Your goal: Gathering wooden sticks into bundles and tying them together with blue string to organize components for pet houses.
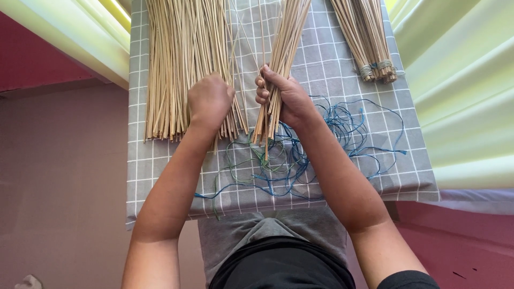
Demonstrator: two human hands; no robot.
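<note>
A person in a grey top and dark trousers works at a small table draped in a grey cloth with a white grid, set against pink walls and floor, with pale yellow-green curtains hanging far left and right. Nearest, a loose tangle of blue and green strings sprawls over the cloth's near right. Just beyond it, the right hand is clamped around one slim bundle of straw sticks at centre. To its left, the left hand rests fisted on the big loose pile of sticks; whether it grips any cannot be told. Far right lie two tied bundles, bound at their near ends.
</note>
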